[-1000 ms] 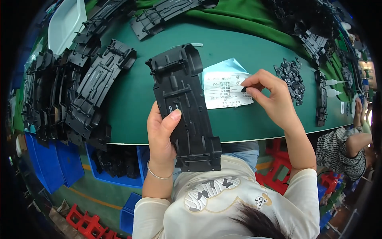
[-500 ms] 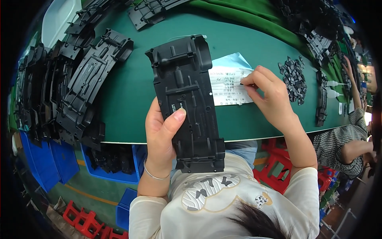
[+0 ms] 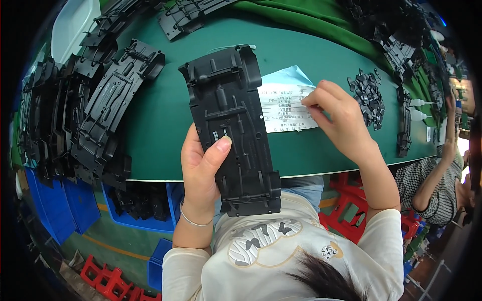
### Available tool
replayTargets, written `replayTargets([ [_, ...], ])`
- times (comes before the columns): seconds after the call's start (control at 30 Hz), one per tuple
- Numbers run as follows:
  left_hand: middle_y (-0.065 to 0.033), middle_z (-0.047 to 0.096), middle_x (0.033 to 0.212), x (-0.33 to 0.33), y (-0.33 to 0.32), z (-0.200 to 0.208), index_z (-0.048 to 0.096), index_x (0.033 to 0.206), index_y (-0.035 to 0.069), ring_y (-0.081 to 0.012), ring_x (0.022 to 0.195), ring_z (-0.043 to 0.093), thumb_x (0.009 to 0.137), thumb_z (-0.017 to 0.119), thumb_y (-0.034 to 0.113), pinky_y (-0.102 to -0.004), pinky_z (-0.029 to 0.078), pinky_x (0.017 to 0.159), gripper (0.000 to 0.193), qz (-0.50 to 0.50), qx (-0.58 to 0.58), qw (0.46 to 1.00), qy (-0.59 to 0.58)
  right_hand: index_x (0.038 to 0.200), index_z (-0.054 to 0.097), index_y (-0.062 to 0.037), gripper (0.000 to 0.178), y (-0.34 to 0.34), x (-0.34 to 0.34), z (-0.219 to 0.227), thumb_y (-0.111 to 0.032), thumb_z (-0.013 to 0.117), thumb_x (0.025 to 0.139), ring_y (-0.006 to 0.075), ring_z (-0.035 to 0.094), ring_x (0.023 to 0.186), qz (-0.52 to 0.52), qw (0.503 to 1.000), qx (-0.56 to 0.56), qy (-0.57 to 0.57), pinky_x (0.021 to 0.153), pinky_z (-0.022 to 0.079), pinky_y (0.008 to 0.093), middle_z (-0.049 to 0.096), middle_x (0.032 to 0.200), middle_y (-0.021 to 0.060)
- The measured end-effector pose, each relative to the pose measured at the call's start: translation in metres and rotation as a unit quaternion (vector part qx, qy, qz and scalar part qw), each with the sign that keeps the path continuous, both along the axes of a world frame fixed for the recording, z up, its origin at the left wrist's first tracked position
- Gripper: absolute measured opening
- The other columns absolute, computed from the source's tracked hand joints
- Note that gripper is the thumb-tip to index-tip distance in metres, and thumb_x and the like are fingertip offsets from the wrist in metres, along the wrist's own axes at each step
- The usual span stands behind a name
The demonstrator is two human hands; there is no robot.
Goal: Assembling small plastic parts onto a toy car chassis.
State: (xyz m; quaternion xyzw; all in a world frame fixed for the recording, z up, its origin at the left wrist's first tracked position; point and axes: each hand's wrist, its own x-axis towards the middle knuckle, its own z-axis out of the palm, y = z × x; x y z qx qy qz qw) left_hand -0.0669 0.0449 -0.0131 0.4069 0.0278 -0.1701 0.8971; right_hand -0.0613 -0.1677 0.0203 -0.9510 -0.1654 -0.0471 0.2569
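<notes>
My left hand [image 3: 200, 168] grips a long black moulded plastic part, like a toy car underbody [image 3: 233, 118], by its left edge, thumb on top. The part is held above the table's near edge, its ribbed side up and its lower end close to my shirt. To its right, my right hand [image 3: 337, 116] is closed in a pinch over a printed white paper sheet [image 3: 282, 111]. What lies between those fingertips, if anything, is too hidden to name. Right of that hand is a pile of small black plastic pieces [image 3: 367, 100].
Similar black parts [image 3: 108, 105] are stacked at the left, and another [image 3: 188, 17] lies at the far edge. Blue bins [image 3: 143, 220] stand below the green table [image 3: 160, 120]. Two small white bottles [image 3: 419, 115] and a co-worker's arm [image 3: 436, 173] are at the right.
The black part in my left hand has shifted slightly left. My right hand stays pinched over the paper, a little further left. The co-worker's arms at the right have moved.
</notes>
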Motion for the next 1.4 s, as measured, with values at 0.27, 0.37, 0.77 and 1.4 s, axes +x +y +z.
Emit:
replayTargets([
  [0.27, -0.0096, 0.052, 0.093, 0.000, 0.001, 0.000, 0.042, 0.101, -0.001, -0.0135, 0.082, 0.051, 0.072, 0.051, 0.008, -0.0261, 0.042, 0.073, 0.032, 0.008, 0.007, 1.000, -0.006, 0.074, 0.048, -0.0016, 0.015, 0.000, 0.001, -0.002, 0.006, 0.052, 0.061, 0.0268, 0.046, 0.065, -0.028, 0.998, 0.044, -0.019, 0.056, 0.039, 0.0334, 0.045, 0.067, 0.0103],
  [0.37, -0.0096, 0.052, 0.093, 0.000, -0.003, 0.002, 0.042, 0.101, -0.001, -0.0136, 0.083, 0.051, 0.072, 0.051, 0.008, -0.0262, 0.042, 0.073, 0.032, 0.010, 0.018, 1.000, -0.009, 0.075, 0.050, -0.0006, 0.015, -0.005, -0.001, -0.003, 0.006, 0.053, 0.063, 0.0230, 0.048, 0.065, -0.009, 1.000, 0.002, -0.004, 0.055, 0.040, 0.0299, 0.047, 0.068, 0.0093],
  [0.77, -0.0105, 0.050, 0.095, -0.002, -0.004, 0.003, 0.039, 0.105, -0.002, -0.0157, 0.084, 0.051, 0.070, 0.050, 0.008, -0.0259, 0.041, 0.075, 0.038, 0.014, 0.052, 0.998, -0.029, 0.086, 0.052, -0.0003, 0.018, -0.023, -0.007, 0.005, -0.008, 0.058, 0.072, 0.0087, 0.050, 0.069, -0.102, 0.747, 0.608, 0.249, 0.064, 0.041, 0.0196, 0.054, 0.076, 0.0040],
  [1.4, -0.0104, 0.048, 0.102, -0.003, 0.000, -0.001, 0.037, 0.111, -0.003, -0.0160, 0.092, 0.048, 0.069, 0.051, 0.004, -0.0275, 0.037, 0.081, 0.044, -0.066, 0.067, 0.994, -0.051, 0.080, 0.053, -0.0011, 0.007, -0.017, -0.006, 0.012, -0.007, 0.052, 0.076, 0.0049, 0.047, 0.056, -0.127, 0.837, 0.483, 0.223, 0.053, 0.039, 0.0161, 0.052, 0.068, 0.0006],
])
